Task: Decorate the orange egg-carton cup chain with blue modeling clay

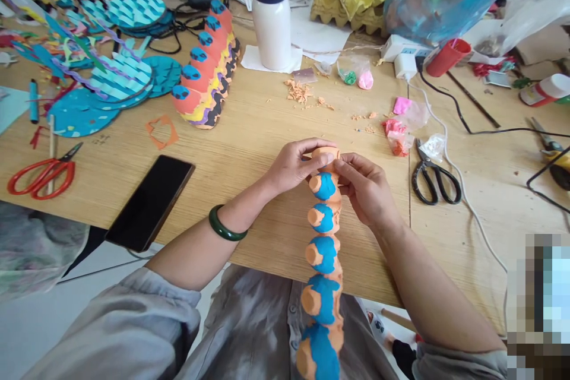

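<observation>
One strip point(325, 221) in left hand point(293, 169), right hand point(367, 191)

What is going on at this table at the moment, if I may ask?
A person is holding a long orange strip of bumpy cups, each patched with blue, that reaches from the lap to the wooden table. The left hand and the right hand both pinch its far end. A similar painted row lies further back on the left, with a black phone and red scissors nearby. Black scissors lie to the right.
</observation>
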Demonstrator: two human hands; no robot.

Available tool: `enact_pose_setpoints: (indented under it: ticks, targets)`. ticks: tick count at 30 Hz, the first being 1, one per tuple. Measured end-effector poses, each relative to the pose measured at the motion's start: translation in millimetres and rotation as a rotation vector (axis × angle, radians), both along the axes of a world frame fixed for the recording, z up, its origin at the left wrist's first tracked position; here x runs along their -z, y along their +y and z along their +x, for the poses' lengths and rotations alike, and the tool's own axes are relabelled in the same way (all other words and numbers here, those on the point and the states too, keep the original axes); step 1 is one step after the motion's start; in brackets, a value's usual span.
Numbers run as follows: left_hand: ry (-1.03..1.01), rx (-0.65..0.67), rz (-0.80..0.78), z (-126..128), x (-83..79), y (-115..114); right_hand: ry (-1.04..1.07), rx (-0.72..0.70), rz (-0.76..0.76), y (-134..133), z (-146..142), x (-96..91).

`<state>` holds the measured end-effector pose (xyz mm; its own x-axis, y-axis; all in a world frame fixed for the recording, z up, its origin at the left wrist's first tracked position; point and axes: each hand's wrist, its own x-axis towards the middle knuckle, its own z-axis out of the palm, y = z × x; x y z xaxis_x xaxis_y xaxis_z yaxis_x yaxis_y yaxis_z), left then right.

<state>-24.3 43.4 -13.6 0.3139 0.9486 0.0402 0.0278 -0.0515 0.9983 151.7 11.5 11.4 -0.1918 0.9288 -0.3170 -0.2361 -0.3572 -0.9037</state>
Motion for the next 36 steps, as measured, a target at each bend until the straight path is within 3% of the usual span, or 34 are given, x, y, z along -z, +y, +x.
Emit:
enact_pose_setpoints:
  ticks: [6,8,11,16,23,25,28,32,36]
  targets:
    - [-0.064,-0.099,-0.175,-2,-5.3,1,0.119,0.14,-0.002,6,1,3.8]
    - [-0.074,-0.039,-0.235,-4,-4.0,1,0.139,0.202,-0.006,10,2,11.1]
    - [-0.061,0.064,-0.286,-5,-0.7,2,0.154,0.19,-0.013,15,4,22.7]
    - [-0.016,0.01,-0.266,-4,3.2,2,0.037,0.173,0.055,17,8,32.2]
    - [0.119,-0.072,-0.171,-4,8.7,3,-0.179,0.26,0.108,20,11,41.8]
    - [0.037,-0.154,-0.227,-3,6.8,3,-0.282,0.277,0.199,21,13,43.5]
    - [-0.261,-0.235,-0.331,-1,0.6,4,-0.508,0.273,0.354,21,17,42.5]
    - [-0.532,-0.099,-0.392,1,-6.5,1,-0.665,0.267,0.506,18,19,35.6]
    - [-0.595,0.038,-0.401,5,-10.3,-7,-0.653,0.298,0.729,10,16,25.6]
